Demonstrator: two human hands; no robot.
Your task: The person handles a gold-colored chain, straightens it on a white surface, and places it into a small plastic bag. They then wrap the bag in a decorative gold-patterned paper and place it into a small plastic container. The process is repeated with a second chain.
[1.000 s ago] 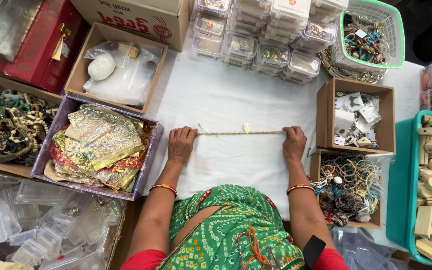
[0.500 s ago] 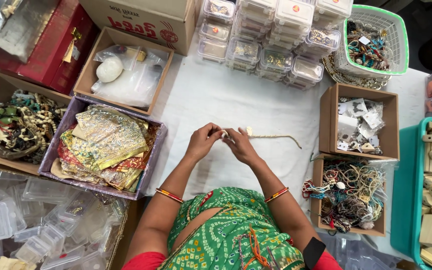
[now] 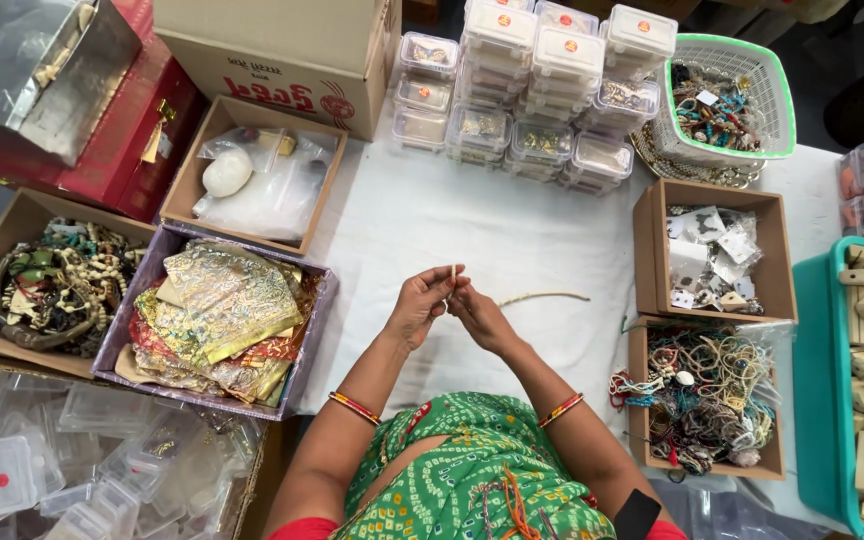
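Both hands are meeting over the bare middle of the white tabletop (image 3: 422, 220). The left hand (image 3: 420, 303) is pinching one end of a thin pale cord (image 3: 542, 296) upright between its fingertips, and the right hand (image 3: 477, 315) is closing narrowly on the same cord just beside it; the rest of the cord is trailing to the right, lying in a slight curve on the cloth. The open patch around the hands is reaching forward to the stacked clear boxes (image 3: 532, 80) and is being hemmed in on both sides.

On the left, a purple tray (image 3: 117, 345) is holding shiny gold and red fabric pouches (image 3: 222, 320), its edge near the left forearm. Behind it a cardboard box (image 3: 197, 165) is holding crinkled clear bags, and further left another box of beads (image 3: 47, 285) is showing chunky, knobbly strands. On the right, a brown box of small cards (image 3: 712, 250) is sitting just behind a box of tangled threads (image 3: 702, 400), both close to the right arm. A green mesh basket (image 3: 752, 55) is standing at the far right corner, and a teal crate (image 3: 812, 400) with smooth pale blocks is lining the right edge.
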